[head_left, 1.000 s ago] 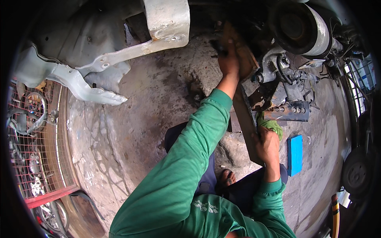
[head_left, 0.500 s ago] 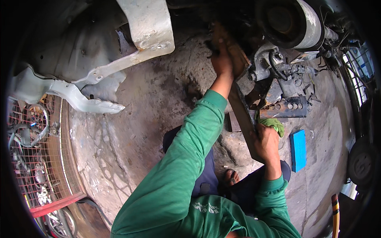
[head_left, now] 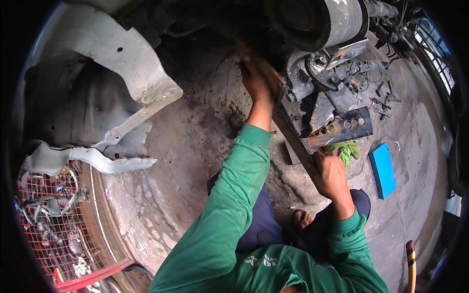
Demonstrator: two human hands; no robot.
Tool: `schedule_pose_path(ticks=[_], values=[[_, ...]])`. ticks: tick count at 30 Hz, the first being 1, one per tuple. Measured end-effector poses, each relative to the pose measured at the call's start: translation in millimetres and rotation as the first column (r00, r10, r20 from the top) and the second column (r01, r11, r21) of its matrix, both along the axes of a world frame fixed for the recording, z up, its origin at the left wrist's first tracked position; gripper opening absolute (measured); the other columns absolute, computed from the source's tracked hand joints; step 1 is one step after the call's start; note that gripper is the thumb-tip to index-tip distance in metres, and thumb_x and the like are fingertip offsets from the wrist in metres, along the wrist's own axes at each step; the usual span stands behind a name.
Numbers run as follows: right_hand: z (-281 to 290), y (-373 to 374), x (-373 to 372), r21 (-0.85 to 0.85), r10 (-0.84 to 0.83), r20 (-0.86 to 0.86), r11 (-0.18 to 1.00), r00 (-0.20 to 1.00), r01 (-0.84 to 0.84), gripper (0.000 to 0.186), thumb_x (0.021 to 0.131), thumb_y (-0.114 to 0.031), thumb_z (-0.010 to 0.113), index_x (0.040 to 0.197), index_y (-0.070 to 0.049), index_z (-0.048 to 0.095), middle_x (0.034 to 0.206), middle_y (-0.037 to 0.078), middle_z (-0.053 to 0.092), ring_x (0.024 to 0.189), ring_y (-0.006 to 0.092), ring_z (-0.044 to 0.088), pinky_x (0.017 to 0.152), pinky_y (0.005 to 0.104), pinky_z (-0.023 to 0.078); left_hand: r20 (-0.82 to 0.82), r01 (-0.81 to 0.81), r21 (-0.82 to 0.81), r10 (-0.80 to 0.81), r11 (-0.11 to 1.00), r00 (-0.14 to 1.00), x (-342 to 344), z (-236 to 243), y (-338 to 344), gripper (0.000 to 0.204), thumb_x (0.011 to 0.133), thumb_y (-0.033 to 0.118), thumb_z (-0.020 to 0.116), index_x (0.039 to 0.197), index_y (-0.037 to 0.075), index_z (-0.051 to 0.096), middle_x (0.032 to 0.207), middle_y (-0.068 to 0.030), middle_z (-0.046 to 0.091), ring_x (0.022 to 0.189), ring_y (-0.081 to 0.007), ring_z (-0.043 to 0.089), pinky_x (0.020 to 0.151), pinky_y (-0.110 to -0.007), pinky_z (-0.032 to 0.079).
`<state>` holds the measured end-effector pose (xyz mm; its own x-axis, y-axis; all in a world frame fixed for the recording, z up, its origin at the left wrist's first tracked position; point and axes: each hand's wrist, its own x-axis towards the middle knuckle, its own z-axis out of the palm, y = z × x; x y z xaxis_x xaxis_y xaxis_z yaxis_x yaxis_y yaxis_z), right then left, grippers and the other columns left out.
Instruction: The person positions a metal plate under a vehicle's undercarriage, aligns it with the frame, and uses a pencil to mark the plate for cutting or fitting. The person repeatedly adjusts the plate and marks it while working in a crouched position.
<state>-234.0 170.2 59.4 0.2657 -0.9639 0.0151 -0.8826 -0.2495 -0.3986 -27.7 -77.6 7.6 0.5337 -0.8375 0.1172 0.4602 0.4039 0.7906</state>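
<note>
A long, dark, rusty metal bar (head_left: pixel 293 132) runs diagonally from the shadow under a vehicle down toward me. My left hand (head_left: pixel 255 84) is closed on its upper part. Farther down, my right hand (head_left: pixel 330 176) grips the bar's lower end, beside a crumpled green cloth (head_left: pixel 348 152). Just right of the bar are a greasy metal assembly with a ribbed black hose (head_left: pixel 315 78) and a rusty plate with a row of holes (head_left: pixel 360 122). The bar's far end is lost in dark shadow.
Pale bent body panels (head_left: pixel 137 68) hang at upper left. A large metal cylinder (head_left: pixel 344 22) is overhead. A blue rectangular object (head_left: pixel 382 171) lies on the cracked concrete (head_left: pixel 141 210). A red wire-mesh rack (head_left: pixel 53 229) of parts stands left; a yellow-and-black handle (head_left: pixel 411 263) is at right.
My view has turned, tilting the surroundings in the picture. The bar now slants more, its upper part and my left hand farther left in view. Both hands still grip it.
</note>
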Motion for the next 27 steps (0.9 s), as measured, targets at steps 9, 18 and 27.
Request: schedule_pose_path(ticks=[9,18,27], values=[[0.6,2.1,1.0,-0.025,0.006,0.004,1.0,1.0,-0.006,0.013,0.085,-0.013,0.07,0.083,-0.003,0.063,0.079,0.022,0.067,0.077,0.0457,0.067,0.067,0.0537,0.053,-0.023,0.031,-0.002,-0.031,1.0,0.999,-3.5,13.8,10.4,0.075,0.109,0.053,0.047,0.154,-0.007,0.041,0.148,-0.0195,0.055,0.133,-0.027,0.055,0.113,-0.036,0.04],[-3.6,0.9,-1.2,-0.027,0.019,-0.001,0.999,1.0,-0.019,0.013,0.086,-0.014,0.07,0.084,-0.002,0.063,0.082,0.022,0.068,0.078,0.0452,0.067,0.068,0.0533,0.053,-0.033,-0.064,-0.004,0.064,0.998,0.997,-2.7,0.9,-5.1,0.051,0.108,0.057,0.048,0.126,0.01,0.056,0.083,-0.0025,0.056,0.064,-0.0167,0.057,0.053,-0.033,0.046],[-2.8,2.0,-0.1,-0.031,0.018,0.002,0.999,1.0,-0.018,0.013,0.086,-0.013,0.07,0.084,-0.002,0.064,0.082,0.021,0.068,0.079,0.045,0.068,0.068,0.0533,0.053,-0.044,-0.002,0.005,0.002,1.0,0.999,0.7,4.1,-1.1,0.056,0.108,0.054,0.05,0.134,0.005,0.055,0.103,-0.0065,0.059,0.085,-0.0191,0.059,0.072,-0.033,0.046]])
